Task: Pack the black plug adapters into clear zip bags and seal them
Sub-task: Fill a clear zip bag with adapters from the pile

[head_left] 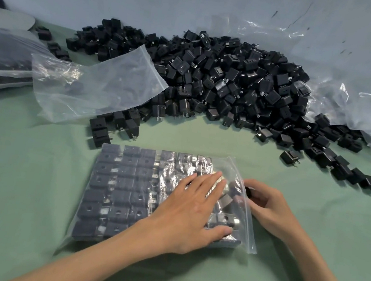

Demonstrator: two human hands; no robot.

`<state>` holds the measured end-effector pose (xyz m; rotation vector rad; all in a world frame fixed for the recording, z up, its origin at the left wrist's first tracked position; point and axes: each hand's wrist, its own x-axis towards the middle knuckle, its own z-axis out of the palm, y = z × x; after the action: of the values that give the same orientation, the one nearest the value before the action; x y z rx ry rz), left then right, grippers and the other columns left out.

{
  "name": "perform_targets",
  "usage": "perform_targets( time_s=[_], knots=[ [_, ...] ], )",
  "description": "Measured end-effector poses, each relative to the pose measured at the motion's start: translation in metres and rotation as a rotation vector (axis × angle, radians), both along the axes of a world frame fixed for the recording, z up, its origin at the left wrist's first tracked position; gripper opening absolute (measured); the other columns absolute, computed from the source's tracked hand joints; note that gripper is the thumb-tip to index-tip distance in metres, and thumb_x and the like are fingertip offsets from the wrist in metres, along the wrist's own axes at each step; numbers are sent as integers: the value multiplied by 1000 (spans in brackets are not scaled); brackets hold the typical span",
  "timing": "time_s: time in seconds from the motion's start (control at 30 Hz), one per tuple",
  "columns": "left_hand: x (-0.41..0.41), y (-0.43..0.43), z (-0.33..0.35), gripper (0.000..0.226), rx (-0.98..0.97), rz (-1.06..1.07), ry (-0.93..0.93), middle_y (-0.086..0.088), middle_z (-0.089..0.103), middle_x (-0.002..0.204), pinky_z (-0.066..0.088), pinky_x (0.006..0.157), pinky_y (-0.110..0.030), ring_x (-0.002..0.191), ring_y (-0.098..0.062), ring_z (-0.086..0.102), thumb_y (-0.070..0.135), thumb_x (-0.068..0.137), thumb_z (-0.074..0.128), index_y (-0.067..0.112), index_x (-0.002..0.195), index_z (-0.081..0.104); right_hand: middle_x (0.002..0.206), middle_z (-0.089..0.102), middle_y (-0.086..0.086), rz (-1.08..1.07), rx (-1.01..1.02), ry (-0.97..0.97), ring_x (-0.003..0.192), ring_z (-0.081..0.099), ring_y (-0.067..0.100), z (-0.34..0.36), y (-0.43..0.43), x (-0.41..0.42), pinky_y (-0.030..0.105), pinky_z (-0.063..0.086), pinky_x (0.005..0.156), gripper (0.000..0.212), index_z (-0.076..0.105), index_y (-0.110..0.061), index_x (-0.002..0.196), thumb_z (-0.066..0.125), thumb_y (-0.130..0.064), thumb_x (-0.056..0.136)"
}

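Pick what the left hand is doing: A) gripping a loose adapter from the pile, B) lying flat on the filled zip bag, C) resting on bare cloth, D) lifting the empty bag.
B: the left hand lies with straight fingers on the filled zip bag, well short of the adapter pile.

The left hand and right hand are bare, with long, slim fingers and short nails. The left forearm and right forearm are slender and uncovered.
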<state>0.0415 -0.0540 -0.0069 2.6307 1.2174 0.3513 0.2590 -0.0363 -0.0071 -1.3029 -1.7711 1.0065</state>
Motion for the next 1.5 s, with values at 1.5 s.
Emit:
perform_targets(
  time_s=[1.5],
  knots=[
    [2,1,-2,84,-26,-18,137,3,-17,159,-15,117,-36,143,-8,-22,70,90,7,16,152,-9,126,44,10,-436,88,-858,105,54,35,6,153,47,41,46,82,37,54,-16,119,66,-32,88]
  ],
)
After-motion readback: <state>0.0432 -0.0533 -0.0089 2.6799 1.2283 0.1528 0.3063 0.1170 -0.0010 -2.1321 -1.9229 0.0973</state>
